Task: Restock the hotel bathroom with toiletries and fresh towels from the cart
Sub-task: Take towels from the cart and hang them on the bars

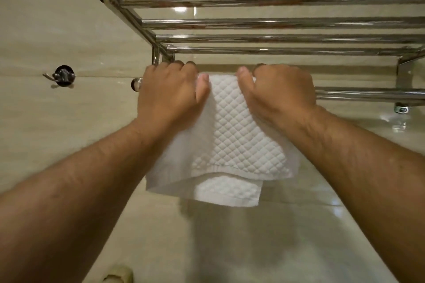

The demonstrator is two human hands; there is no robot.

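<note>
A white quilted towel hangs folded over the lower bar of a chrome towel rack on the tiled wall. My left hand grips the towel's top left edge at the bar, fingers curled over it. My right hand grips the top right edge the same way, thumb on the front of the cloth. The towel's two layers hang down between my forearms, the back layer reaching a little lower than the front one.
Above the hands the rack's upper shelf of several chrome tubes juts from the wall. A dark wall hook sits to the left. Glossy beige tiles cover the wall. A small beige object shows at the bottom edge.
</note>
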